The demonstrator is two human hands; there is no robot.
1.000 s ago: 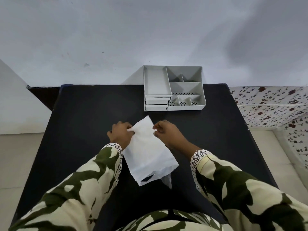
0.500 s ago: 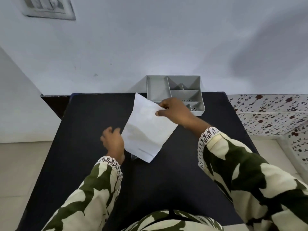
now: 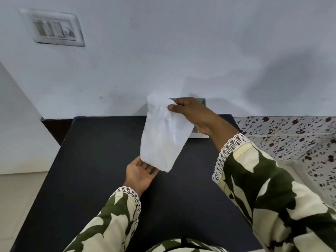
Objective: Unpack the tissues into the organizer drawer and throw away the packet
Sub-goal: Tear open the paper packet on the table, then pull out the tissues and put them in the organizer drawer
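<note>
Mostly hidden: organizer (image 3: 199, 135) behind packet (image 3: 163, 135), right hand (image 3: 192, 113) pinching it.

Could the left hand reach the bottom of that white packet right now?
Probably yes. The left hand lies open, palm up, just under the lower end of the packet, which the right hand holds up by its top. Nothing stands between them.

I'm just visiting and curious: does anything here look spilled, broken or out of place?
Nothing stands out. The right hand holds the white tissue packet up above the black table, the left hand open beneath it. No spill or damage shows.
</note>
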